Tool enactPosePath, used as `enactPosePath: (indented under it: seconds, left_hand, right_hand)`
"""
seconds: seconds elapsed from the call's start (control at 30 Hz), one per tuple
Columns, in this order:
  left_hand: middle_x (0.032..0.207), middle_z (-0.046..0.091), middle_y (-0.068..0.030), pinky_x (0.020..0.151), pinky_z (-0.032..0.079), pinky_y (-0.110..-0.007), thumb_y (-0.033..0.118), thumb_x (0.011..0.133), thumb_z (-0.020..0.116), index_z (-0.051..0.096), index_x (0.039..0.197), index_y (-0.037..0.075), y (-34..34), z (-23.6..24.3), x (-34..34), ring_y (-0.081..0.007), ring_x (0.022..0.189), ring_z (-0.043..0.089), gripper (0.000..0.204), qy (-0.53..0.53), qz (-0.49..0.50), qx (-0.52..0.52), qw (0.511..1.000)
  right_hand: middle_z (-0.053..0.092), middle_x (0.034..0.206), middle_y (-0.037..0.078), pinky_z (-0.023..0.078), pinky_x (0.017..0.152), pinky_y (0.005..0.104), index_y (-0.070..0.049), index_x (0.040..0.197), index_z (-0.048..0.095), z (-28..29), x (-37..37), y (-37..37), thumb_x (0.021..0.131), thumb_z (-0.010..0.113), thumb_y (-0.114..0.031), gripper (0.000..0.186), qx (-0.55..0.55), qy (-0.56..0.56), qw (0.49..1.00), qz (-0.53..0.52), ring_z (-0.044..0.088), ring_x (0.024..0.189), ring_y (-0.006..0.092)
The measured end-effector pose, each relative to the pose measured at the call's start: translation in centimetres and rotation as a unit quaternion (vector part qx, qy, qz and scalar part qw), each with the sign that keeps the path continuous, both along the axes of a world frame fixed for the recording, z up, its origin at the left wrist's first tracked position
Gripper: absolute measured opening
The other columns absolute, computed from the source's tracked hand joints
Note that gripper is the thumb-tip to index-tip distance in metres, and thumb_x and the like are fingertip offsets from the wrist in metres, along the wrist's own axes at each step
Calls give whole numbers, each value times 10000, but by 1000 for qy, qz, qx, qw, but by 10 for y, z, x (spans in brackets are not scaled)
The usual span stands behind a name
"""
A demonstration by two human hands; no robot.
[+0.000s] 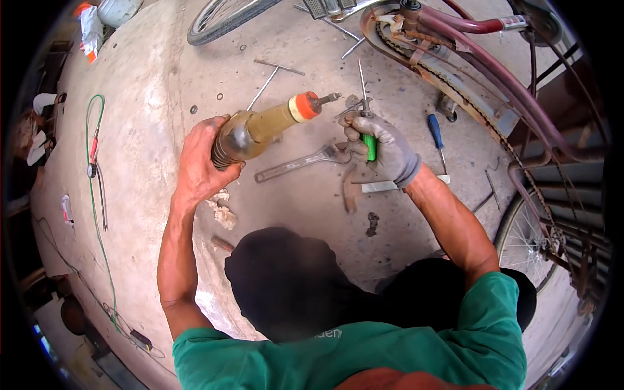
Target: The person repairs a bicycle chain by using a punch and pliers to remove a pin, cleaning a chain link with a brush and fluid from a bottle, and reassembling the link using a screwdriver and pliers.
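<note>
My bare left hand [200, 156] is wrapped round a squeeze bottle [255, 135] of yellowish, see-through plastic with an orange-red cap and dark nozzle. The bottle is tilted, nozzle toward the upper right, and dark liquid shows at its base. In a grey glove, my right hand [392, 151] grips a screwdriver [370, 148] by its green handle, its metal shaft pointing away from me. The nozzle and the screwdriver are apart. Below and between the hands, an adjustable wrench [296, 164] lies on the concrete floor. A maroon bicycle frame [504, 75] with an exposed chain [465, 99] stands at the right.
Beyond the bottle lies a T-handle wrench [265, 86]. A blue-handled screwdriver [435, 130] and a hammer-like tool [351, 193] rest nearby. Another bicycle wheel [227, 23] is at the top, a spoked wheel [523, 237] at right. A green hose [93, 214] runs along the left.
</note>
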State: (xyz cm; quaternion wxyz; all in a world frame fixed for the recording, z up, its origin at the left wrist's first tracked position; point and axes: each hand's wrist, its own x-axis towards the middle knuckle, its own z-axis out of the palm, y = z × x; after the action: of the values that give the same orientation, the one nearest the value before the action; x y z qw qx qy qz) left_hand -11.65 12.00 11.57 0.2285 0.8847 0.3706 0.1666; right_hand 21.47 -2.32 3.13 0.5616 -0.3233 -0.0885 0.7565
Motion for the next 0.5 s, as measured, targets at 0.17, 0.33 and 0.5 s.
enactPosePath:
  seconds: [0.17, 0.33, 0.5]
  left_hand:
    - [1265, 613, -185, 1039, 455, -451, 57, 594, 816, 591, 1323, 32, -9, 24, 8, -382, 1187, 582, 763, 75, -40, 63, 994]
    - [1215, 640, -120, 962, 447, -442, 46, 591, 818, 620, 1299, 60, -12, 34, 7, -331, 1147, 587, 735, 101, -36, 113, 988]
    - [1221, 635, -137, 968, 447, -440, 40, 584, 810, 620, 1297, 47, -13, 38, 5, -340, 1149, 590, 738, 130, -36, 119, 984]
  right_hand:
    - [630, 902, 29, 463, 646, 276, -38, 1129, 662, -1, 1, -1, 993, 661, -178, 195, 23, -47, 999, -11, 563, 745, 128]
    - [638, 914, 48, 503, 742, 275, -5, 1122, 657, 1, 3, 0, 983, 674, -168, 214, 62, -43, 997, -18, 588, 804, 139]
    - [648, 972, 49, 544, 819, 286, 15, 1163, 664, -5, 3, 0, 995, 656, -133, 224, 24, -77, 996, -44, 622, 916, 122]
